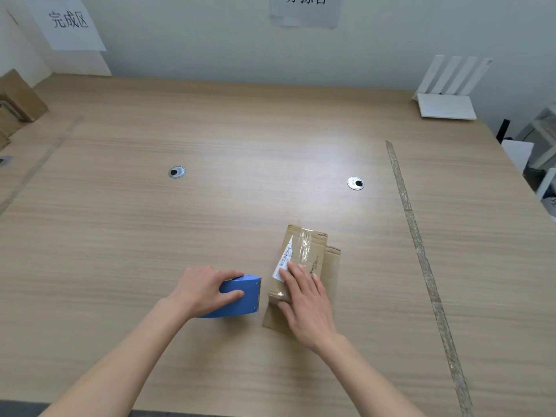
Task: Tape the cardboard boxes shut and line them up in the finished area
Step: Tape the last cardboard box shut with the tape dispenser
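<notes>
the small cardboard box (301,266) lies mid-bench (210,130) with clear tape already along its top; the right hand (307,305) presses it with straight fingers; the left hand (204,290) grips the blue tape dispenser (240,296) just beside; moving it to the finished-area sign (69,22) at far left seems left.

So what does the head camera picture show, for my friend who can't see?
A person's right hand presses flat on a small cardboard box while the left hand grips a blue tape dispenser beside it, on a wooden table.
</notes>
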A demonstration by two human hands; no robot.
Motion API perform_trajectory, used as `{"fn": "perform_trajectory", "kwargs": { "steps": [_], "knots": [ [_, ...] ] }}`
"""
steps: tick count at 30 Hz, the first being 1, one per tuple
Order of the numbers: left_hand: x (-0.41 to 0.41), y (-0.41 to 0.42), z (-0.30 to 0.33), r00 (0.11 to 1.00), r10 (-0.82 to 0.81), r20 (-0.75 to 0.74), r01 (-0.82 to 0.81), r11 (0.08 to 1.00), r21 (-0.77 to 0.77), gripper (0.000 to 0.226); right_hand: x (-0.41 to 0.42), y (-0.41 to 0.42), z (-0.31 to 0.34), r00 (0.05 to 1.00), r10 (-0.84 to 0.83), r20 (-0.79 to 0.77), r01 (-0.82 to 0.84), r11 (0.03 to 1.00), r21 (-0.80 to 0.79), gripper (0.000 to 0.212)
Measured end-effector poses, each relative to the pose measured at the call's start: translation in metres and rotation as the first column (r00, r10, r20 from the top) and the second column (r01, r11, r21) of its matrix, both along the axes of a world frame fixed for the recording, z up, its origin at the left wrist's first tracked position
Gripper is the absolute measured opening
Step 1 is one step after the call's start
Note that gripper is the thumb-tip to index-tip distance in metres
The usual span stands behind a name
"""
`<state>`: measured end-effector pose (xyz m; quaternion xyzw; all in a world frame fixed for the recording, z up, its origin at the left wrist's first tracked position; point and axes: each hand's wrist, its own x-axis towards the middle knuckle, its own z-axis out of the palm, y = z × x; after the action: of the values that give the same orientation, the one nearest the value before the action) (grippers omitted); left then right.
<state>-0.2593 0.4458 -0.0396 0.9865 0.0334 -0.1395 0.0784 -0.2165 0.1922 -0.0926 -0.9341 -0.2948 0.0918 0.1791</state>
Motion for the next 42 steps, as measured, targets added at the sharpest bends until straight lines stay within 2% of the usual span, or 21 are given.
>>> {"fn": "perform_trajectory", "kwargs": {
  "steps": [2, 4, 10, 20, 26, 30, 34, 36, 38, 42],
  "knots": [
    [0.000, 0.002, 0.000, 1.000, 0.013, -0.013, -0.013, 1.000, 0.004, 0.069, 0.001, -0.006, -0.002, 0.998, 0.024, -0.060, -0.024, 1.000, 0.005, 0.073],
    [0.002, 0.000, 0.002, 1.000, 0.018, -0.016, -0.018, 1.000, 0.012, 0.066, 0.001, -0.001, 0.000, 0.998, -0.027, -0.061, 0.030, 0.999, 0.043, 0.074],
    [0.007, -0.006, 0.004, 1.000, -0.010, -0.009, 0.010, 0.998, 0.068, 0.053, -0.007, 0.023, -0.010, 0.975, -0.221, 0.021, 0.216, 0.965, 0.147, 0.054],
    [0.026, -0.037, 0.007, 0.998, -0.020, -0.055, 0.037, 0.944, 0.327, 0.035, -0.009, 0.028, -0.013, 0.966, -0.258, 0.010, 0.252, 0.950, 0.184, 0.052],
    [0.024, -0.031, 0.000, 0.993, -0.007, 0.121, -0.027, 0.960, 0.278, 0.039, -0.005, 0.037, -0.007, 0.945, -0.328, -0.005, 0.323, 0.928, 0.183, 0.059],
    [0.014, -0.023, -0.007, 0.970, -0.035, 0.240, -0.024, 0.971, 0.240, 0.038, -0.003, 0.058, -0.002, 0.875, -0.483, 0.028, 0.475, 0.868, 0.144, 0.056],
    [-0.001, -0.014, -0.015, 0.956, -0.030, 0.291, -0.024, 0.983, 0.180, 0.041, -0.006, 0.069, -0.004, 0.830, -0.551, 0.090, 0.537, 0.831, 0.145, 0.057],
    [-0.009, -0.009, -0.019, 0.939, -0.015, 0.343, -0.041, 0.987, 0.156, 0.037, -0.007, 0.066, -0.007, 0.833, -0.543, 0.105, 0.524, 0.836, 0.165, 0.058],
    [-0.017, -0.007, -0.025, 0.932, -0.002, 0.363, -0.058, 0.986, 0.154, 0.048, -0.007, 0.060, -0.008, 0.867, -0.494, 0.056, 0.477, 0.859, 0.187, 0.063],
    [-0.028, -0.007, -0.042, 0.926, -0.004, 0.379, -0.062, 0.985, 0.162, 0.053, 0.003, 0.029, -0.004, 0.960, -0.261, -0.101, 0.277, 0.938, 0.210, 0.077]
  ]
}}
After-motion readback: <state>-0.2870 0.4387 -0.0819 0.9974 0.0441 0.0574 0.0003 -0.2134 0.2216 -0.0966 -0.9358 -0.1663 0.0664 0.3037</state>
